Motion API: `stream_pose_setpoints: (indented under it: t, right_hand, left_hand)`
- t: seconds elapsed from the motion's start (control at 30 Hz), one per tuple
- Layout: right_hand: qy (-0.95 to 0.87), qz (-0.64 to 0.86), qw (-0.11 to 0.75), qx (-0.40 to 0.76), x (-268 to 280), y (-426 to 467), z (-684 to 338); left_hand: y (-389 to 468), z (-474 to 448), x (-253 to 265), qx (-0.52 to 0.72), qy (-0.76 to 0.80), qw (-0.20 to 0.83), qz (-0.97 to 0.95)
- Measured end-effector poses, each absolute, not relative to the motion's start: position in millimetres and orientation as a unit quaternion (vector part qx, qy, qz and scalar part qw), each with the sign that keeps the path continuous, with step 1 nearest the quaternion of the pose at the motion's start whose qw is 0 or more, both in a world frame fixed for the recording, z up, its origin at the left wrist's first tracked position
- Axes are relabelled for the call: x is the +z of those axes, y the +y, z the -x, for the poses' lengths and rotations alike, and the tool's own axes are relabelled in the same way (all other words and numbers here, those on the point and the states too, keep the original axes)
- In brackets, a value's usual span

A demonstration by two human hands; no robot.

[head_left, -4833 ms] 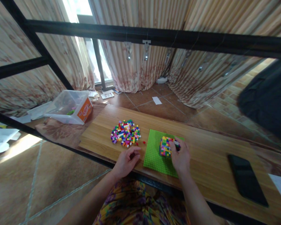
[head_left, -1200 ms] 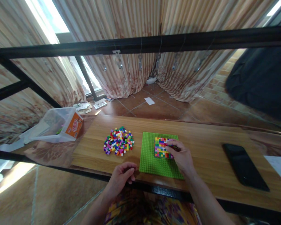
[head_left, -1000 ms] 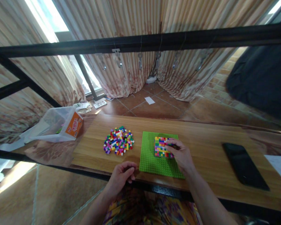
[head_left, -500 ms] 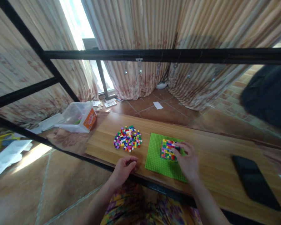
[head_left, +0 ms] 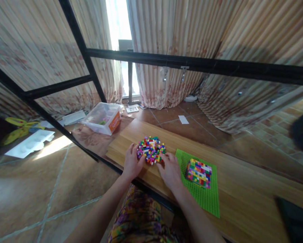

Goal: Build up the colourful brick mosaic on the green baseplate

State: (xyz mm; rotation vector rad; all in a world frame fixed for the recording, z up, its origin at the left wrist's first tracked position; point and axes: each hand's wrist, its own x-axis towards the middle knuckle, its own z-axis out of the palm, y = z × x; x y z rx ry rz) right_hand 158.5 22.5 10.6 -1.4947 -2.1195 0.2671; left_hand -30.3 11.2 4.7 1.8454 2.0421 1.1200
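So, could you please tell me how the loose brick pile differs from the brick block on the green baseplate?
The loose brick pile is jumbled and roundish in outline, while the brick block is compact and squarish. The pile lies directly on the wooden board; the block sits on the green baseplate. Both are multicoloured.

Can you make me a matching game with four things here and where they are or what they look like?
Things:
1. loose brick pile
2. built brick block
3. plastic tub
4. dark flat device

Clues:
A. on the green baseplate
B. cut off by the picture's right edge
C. between the left hand and right hand
D. has an orange label

Pairs: 1-C, 2-A, 3-D, 4-B
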Motion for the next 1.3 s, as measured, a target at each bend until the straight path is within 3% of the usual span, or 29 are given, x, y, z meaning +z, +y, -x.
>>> stream_pose_setpoints:
  t: [0.3, 0.53, 0.6, 0.73, 0.83, 1.07, 1.3]
  right_hand:
    - [-0.799, 0.546, 0.235, 0.09, 3, 39, -160]
    - [-0.772, 0.521, 0.34, 0.127, 13, 25, -168]
    - [-0.741, 0.529, 0.385, 0.152, 20, 13, -170]
    - [-0.68, 0.548, 0.449, 0.19, 33, -17, -170]
    - [-0.655, 0.549, 0.481, 0.193, 41, -35, -171]
    - [-0.637, 0.536, 0.476, 0.283, 55, -55, -202]
    - [-0.621, 0.535, 0.455, 0.346, 58, -76, -229]
  left_hand:
    - [26, 16, -5, 0.337, 0.651, 0.087, -0.674]
    - [8, 9, 8, 0.439, 0.613, 0.14, -0.641]
    - [-4, -3, 17, 0.49, 0.597, 0.208, -0.6]
    - [-28, -44, 39, 0.528, 0.498, 0.487, -0.487]
    - [-34, -65, 52, 0.538, 0.456, 0.55, -0.446]
    - [-32, -58, 75, 0.388, 0.458, 0.458, -0.656]
    - [-41, -64, 78, 0.255, 0.436, 0.442, -0.741]
